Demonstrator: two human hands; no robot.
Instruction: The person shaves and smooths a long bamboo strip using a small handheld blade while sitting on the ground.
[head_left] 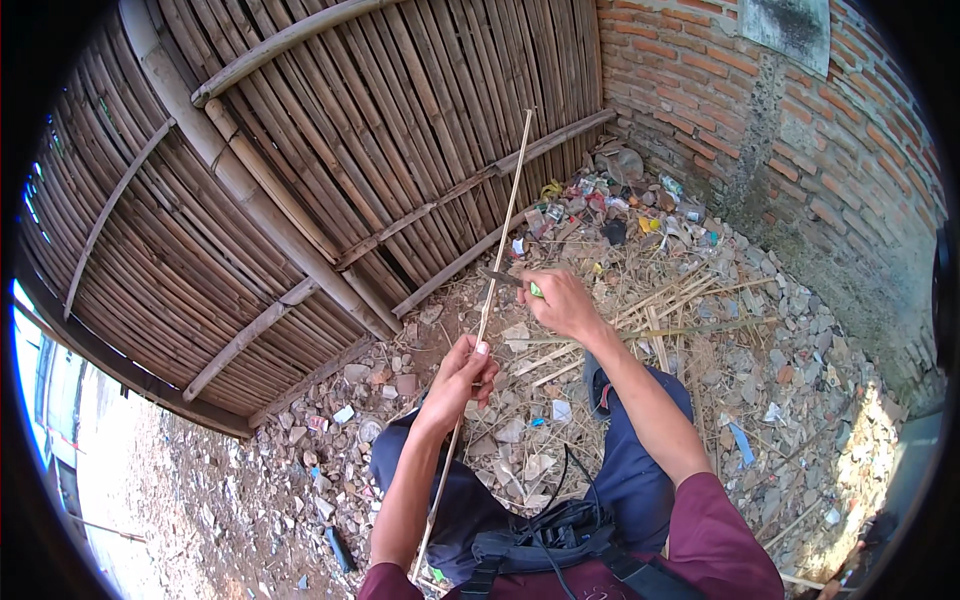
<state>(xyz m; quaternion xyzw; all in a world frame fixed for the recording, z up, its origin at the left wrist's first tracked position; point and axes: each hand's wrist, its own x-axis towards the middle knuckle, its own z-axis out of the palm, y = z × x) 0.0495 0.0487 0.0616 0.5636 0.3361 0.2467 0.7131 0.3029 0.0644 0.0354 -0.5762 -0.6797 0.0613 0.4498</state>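
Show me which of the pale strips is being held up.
The long strip clasped in the left hand and rising past the knife; the other strips lie loose on the rubble-strewn ground.

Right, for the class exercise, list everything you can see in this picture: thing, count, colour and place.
stick: one, pale tan, slanting up the middle, in the left hand
knife: one, dark blade, green on the handle, at the stick
cane wall: one, brown, upper left
brick wall: one, orange-red and grey, right
panel: one, grey, on the brick wall
litter: many pieces, mixed colours, near the walls' corner
loose strips: several, straw and greenish, ground right of centre
rubble: uncountable, grey-brown, across the ground
straps: several, black, lower middle
trousers: one pair, dark blue, below centre
sleeves: two, maroon, lower edge
hands: two, bare; left around the stick, right around the knife
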